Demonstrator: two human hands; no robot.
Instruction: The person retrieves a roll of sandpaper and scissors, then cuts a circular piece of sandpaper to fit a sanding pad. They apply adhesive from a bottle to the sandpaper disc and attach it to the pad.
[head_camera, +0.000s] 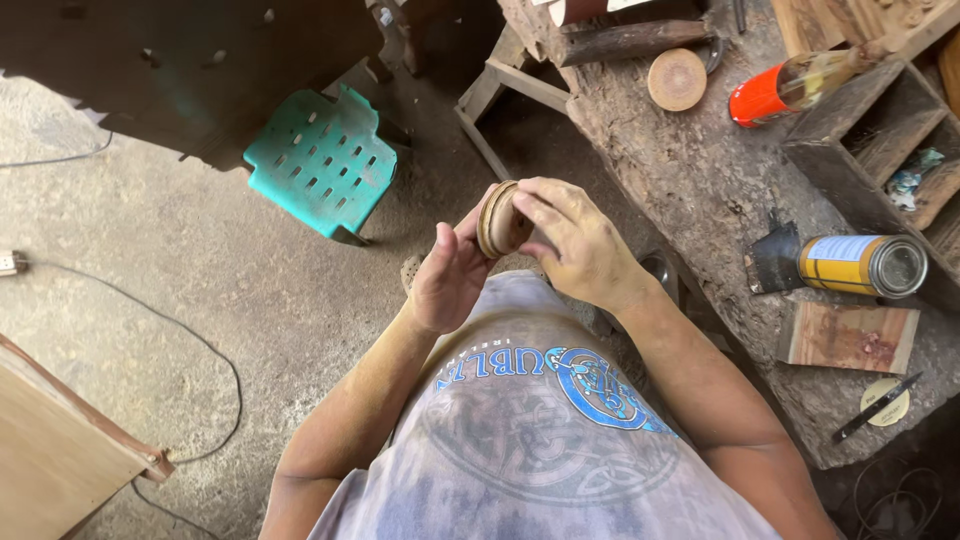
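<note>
A round wooden disc (497, 222), light brown with a grooved edge, is held on edge in front of my chest. My left hand (450, 272) grips it from the left with the palm against its face. My right hand (575, 240) wraps over it from the right, fingers curled across the top. Both hands hold the disc above the concrete floor, beside the rough wooden workbench (700, 190).
On the workbench lie a second wooden disc (677, 79), an orange-capped bottle (790, 88), a yellow can on its side (865, 265), a wood block (850, 337), a scraper (772, 260) and a knife (877, 407). A teal plastic stool (320, 160) stands on the floor; a cable (215, 350) trails left.
</note>
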